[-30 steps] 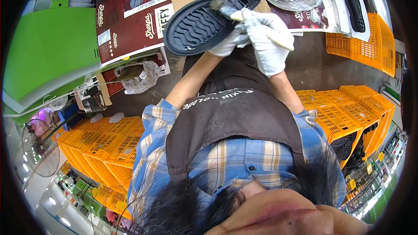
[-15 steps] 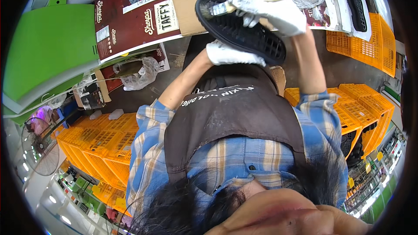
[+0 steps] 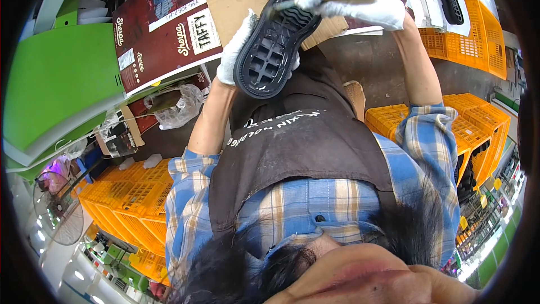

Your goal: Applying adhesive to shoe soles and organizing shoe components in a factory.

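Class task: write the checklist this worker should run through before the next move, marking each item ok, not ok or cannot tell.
1. Left hand gripping the black sole: ok.
2. Sole's ribbed, gridded face turned toward the camera: ok.
3. Right hand holding the brush: ok.
4. White gloves on both hands: ok.
5. Bristles touching the sole's rim: cannot tell; blurred.
6. Face evenly coated: cannot tell; only shiny spots show.

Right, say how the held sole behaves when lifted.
The sole looks fairly stiff: it shows no droop beyond the left hand. It is probably light for its size, given the hollow cells at its near end. Its thick rim suggests it isn't fragile.
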Demonstrator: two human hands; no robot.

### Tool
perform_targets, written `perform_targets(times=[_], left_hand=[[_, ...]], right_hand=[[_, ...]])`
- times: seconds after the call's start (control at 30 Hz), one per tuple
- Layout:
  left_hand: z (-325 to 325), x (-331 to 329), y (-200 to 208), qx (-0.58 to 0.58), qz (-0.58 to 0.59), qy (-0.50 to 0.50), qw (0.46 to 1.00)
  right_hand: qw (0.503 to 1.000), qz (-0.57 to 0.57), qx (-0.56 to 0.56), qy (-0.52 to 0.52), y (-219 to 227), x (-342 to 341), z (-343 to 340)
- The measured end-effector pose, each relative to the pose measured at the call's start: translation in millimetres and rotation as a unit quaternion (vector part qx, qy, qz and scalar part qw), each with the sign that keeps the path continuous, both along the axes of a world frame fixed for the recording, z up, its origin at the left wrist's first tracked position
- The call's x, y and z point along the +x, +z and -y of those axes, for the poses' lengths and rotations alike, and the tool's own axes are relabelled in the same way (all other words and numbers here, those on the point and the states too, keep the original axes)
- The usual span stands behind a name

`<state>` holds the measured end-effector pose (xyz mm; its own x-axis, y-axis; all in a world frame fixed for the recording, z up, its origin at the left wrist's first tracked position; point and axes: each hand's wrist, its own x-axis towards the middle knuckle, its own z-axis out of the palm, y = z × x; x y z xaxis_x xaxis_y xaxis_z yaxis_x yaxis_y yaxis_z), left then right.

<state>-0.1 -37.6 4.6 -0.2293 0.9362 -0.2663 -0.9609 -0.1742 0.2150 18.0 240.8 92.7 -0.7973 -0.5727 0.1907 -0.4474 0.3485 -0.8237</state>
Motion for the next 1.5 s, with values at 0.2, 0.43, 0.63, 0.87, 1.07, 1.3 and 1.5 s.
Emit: perform_targets(times=[0.2, 0.43, 0.63, 0.87, 1.07, 1.3, 1.5], left_hand=[[-2, 14, 15, -0.062, -0.087, 0.076, 0.991], [-2, 18, -11, -0.128, -0.294, 0.103, 0.942], [-6, 7, -1, -0.157, -0.383, 0.141, 0.899], [-5, -11, -2, -0.194, -0.383, 0.259, 0.865], [13, -34, 3, -0.182, -0.441, 0.236, 0.847], [8, -18, 37, -0.233, -0.485, 0.132, 0.833], [1, -7, 47, -0.234, -0.549, 0.067, 0.799]], right_hand=[[0.981, -0.037, -0.036, -0.186, -21, 14, -11], [0.868, 0.279, -0.053, -0.407, -5, 24, 34], [0.898, 0.244, -0.168, -0.324, -11, 39, 42], [0.927, 0.253, -0.107, -0.254, 0, 53, 50], [0.954, 0.188, -0.099, -0.213, -2, 56, 44], [0.955, 0.222, -0.016, -0.194, 37, 18, 33], [0.934, 0.165, -0.086, -0.305, 30, -10, 26]])
